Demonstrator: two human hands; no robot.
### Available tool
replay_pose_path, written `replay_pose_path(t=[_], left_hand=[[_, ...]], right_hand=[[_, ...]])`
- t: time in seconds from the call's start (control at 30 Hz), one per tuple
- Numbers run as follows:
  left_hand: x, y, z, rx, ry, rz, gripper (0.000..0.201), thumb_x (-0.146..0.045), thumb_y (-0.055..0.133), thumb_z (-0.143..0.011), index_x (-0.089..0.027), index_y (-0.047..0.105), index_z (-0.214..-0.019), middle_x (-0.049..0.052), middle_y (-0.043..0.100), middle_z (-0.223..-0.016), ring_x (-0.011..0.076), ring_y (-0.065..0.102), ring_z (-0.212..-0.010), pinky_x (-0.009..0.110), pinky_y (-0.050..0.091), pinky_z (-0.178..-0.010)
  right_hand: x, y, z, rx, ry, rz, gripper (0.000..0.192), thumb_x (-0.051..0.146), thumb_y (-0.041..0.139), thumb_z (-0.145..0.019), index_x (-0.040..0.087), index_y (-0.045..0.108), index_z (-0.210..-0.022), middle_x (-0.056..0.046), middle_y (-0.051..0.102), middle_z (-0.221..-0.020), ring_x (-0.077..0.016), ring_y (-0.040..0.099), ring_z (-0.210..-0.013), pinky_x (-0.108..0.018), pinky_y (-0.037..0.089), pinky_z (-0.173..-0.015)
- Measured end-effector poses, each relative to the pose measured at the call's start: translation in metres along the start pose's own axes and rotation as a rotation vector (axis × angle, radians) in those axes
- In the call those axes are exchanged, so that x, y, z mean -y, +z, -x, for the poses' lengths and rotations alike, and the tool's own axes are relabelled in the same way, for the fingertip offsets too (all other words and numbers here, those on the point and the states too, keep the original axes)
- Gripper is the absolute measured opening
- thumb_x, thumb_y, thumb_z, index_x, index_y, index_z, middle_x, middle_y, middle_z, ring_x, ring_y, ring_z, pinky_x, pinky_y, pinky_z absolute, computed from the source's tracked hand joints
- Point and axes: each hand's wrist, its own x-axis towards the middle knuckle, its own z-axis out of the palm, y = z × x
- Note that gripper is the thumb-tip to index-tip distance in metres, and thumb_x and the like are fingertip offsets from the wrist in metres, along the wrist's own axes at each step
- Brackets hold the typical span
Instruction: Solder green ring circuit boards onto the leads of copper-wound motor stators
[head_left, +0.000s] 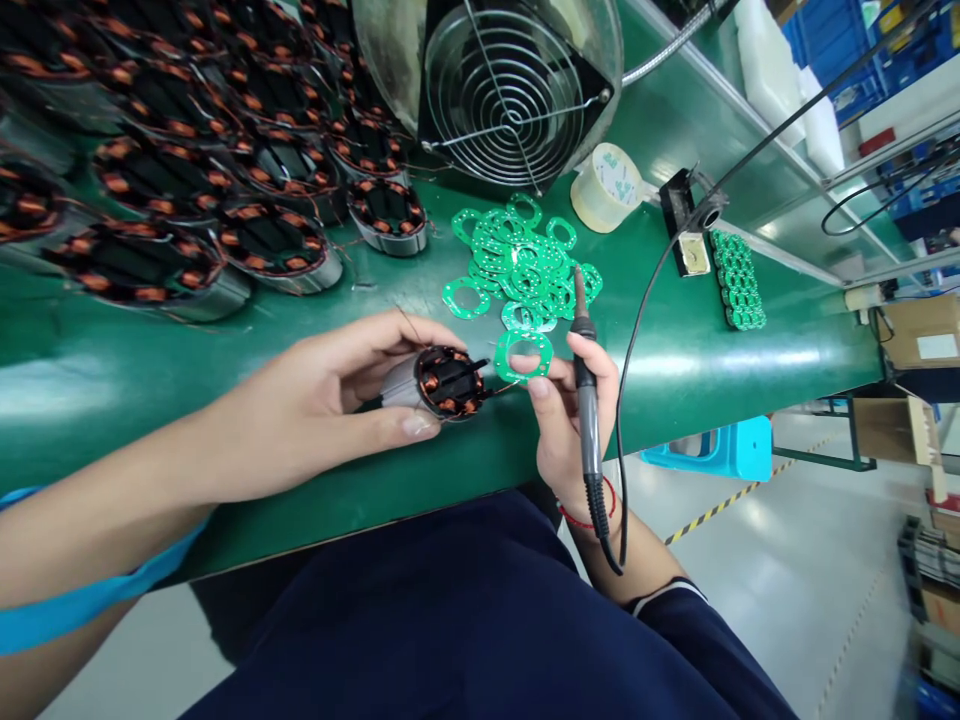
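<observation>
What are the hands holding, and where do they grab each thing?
The left hand grips a wound motor stator by its metal side. The right hand pinches a green ring board at its edge and holds a soldering iron by the handle.

Wound stators point(172, 180): rows cut off by top and left edges. Fan housing point(517, 85): top cropped. Shelving point(934, 590), right edge: blurred, contents unreadable. Soldering iron point(585, 390): tip too small to tell.
</observation>
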Motion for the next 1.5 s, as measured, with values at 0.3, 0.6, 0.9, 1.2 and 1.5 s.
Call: replay_pose_path(t=[0.3,0.6,0.9,1.2,1.5], left_hand=[[0.003,-0.004,0.001,-0.012,0.016,-0.028,0.052,-0.057,0.065,-0.09,-0.027,0.06,-0.133,0.006,0.071,-0.119,0.0224,0.07,-0.101,0.031,0.059,-0.084],[0.003,-0.007,-0.008,-0.071,0.214,-0.758,0.048,-0.054,0.048,-0.099,-0.021,0.065,-0.13,0.01,0.07,-0.118,0.0294,0.059,-0.11,0.047,0.049,-0.101],[0.008,-0.009,-0.011,-0.106,0.179,-0.798,0.053,-0.051,0.047,-0.101,-0.013,0.055,-0.137,0.015,0.064,-0.13,0.0298,0.058,-0.121,0.048,0.048,-0.107],[0.008,-0.009,-0.011,-0.165,0.194,-0.748,0.066,-0.066,0.045,-0.099,-0.013,0.06,-0.136,0.009,0.063,-0.123,0.0286,0.058,-0.119,0.053,0.049,-0.11],[0.011,-0.006,-0.01,-0.164,0.294,-0.784,0.058,-0.055,0.044,-0.105,-0.009,0.06,-0.138,0.007,0.063,-0.13,0.0261,0.058,-0.128,0.056,0.042,-0.117]], right_hand=[[-0.007,-0.003,0.006,0.033,0.062,0.073,0.036,0.04,0.057,-0.105,0.032,0.043,-0.136,-0.002,0.077,-0.097,-0.0219,0.078,-0.1,-0.049,0.058,-0.104],[-0.015,-0.044,-0.002,0.058,0.012,0.38,0.035,0.047,0.057,-0.103,0.032,0.062,-0.134,-0.004,0.074,-0.104,-0.0189,0.072,-0.086,-0.037,0.062,-0.081],[-0.012,-0.034,0.018,0.026,0.032,0.198,0.018,0.041,0.07,-0.092,0.027,0.062,-0.099,0.003,0.064,-0.077,-0.0105,0.054,-0.054,-0.026,0.046,-0.05],[-0.011,-0.032,0.015,0.046,0.09,0.263,0.017,0.04,0.067,-0.093,0.023,0.064,-0.093,0.008,0.061,-0.061,-0.0081,0.054,-0.046,-0.023,0.045,-0.046],[-0.013,-0.024,0.016,-0.054,0.01,0.288,0.02,0.037,0.067,-0.096,0.022,0.064,-0.083,0.005,0.067,-0.063,-0.0083,0.059,-0.049,-0.022,0.048,-0.049]])
